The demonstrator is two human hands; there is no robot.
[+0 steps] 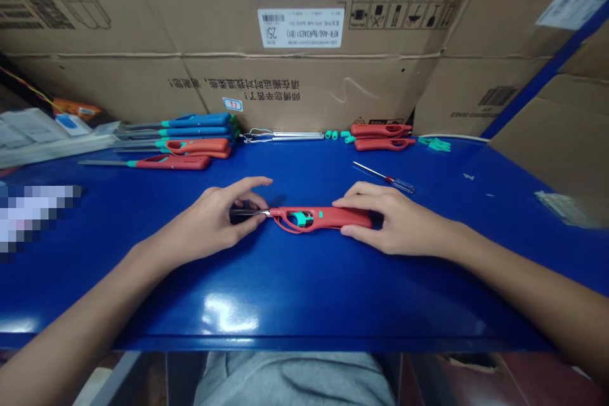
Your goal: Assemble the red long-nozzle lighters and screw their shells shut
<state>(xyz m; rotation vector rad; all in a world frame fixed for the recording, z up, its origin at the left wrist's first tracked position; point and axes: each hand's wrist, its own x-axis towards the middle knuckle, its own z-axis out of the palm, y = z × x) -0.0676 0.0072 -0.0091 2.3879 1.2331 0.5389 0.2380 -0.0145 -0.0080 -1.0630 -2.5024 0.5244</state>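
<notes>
A red long-neck gas lighter lies across the middle of the blue table, its metal tube pointing left. Through the opening by its guard a green trigger shows. My left hand pinches the metal tube close to the red body, thumb and fingertips together, index finger raised. My right hand grips the rear of the red body between thumb and fingers. Beyond that hand lies a screwdriver with a clear handle.
Blue lighters, an orange lighter and a red lighter lie back left. Metal tubes, red lighter bodies and green pieces line the back. Cardboard walls the far side of the table.
</notes>
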